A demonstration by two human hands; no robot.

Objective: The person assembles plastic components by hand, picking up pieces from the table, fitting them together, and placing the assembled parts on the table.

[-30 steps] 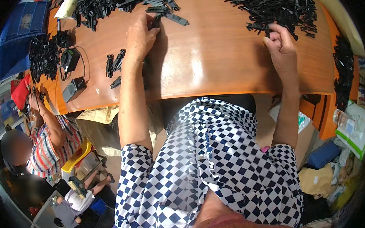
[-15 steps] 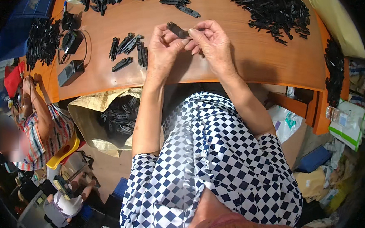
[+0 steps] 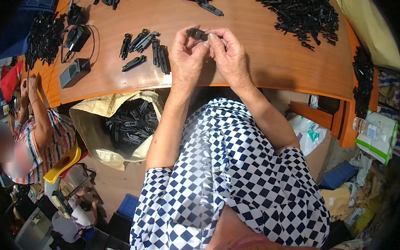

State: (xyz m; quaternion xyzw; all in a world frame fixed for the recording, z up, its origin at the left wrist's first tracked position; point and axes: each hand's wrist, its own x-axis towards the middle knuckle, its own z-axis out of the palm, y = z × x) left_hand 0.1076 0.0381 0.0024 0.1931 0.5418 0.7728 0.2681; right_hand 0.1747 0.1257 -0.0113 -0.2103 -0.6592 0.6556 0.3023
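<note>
A small black plastic part [image 3: 196,34] is held over the wooden table [image 3: 270,68], gripped by both hands. My left hand [image 3: 186,54] pinches its left end between thumb and fingers. My right hand [image 3: 228,54] has thumb and forefinger closed at its right end, and the fingertips of both hands nearly meet. The exact shape of the part is partly covered by the fingers. Left of my hands lie several similar black parts [image 3: 135,43] in a loose group, some of them side by side.
A large heap of black parts [image 3: 298,11] covers the far right, with more at the far edge. An open sack [image 3: 89,113] of parts stands below the table's left front edge. A dark box-shaped device [image 3: 75,72] and cable lie left. A co-worker [image 3: 44,130] sits far left.
The black part has turned in my fingers and now shows a different side. My hands stay close together, and the whole view has shifted slightly.
</note>
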